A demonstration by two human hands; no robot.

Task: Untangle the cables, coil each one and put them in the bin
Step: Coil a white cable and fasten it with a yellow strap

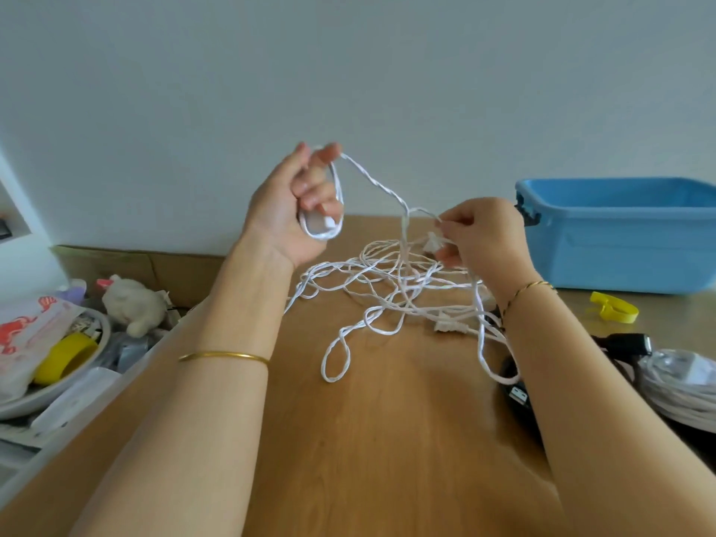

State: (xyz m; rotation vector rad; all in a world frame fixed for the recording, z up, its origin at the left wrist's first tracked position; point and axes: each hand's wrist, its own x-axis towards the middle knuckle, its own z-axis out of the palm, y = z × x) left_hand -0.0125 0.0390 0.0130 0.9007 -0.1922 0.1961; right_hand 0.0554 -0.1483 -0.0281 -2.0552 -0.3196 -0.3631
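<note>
Smooth wooden table [387,439], glossy blue plastic bin [620,242], twisted white cable [387,288]

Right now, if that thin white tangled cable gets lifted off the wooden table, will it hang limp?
Probably limp: the thin white cable droops in a curve between the left hand and right hand. Likely light, since a pinch alone holds it up. Its loose loops on the wooden table cross each other, so they may snag and drag along.

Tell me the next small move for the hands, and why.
Probably the right hand should draw its pinched strand out of the tangle, feeding the left hand, which holds only a small coil; the rest lies looped on the table.
</note>
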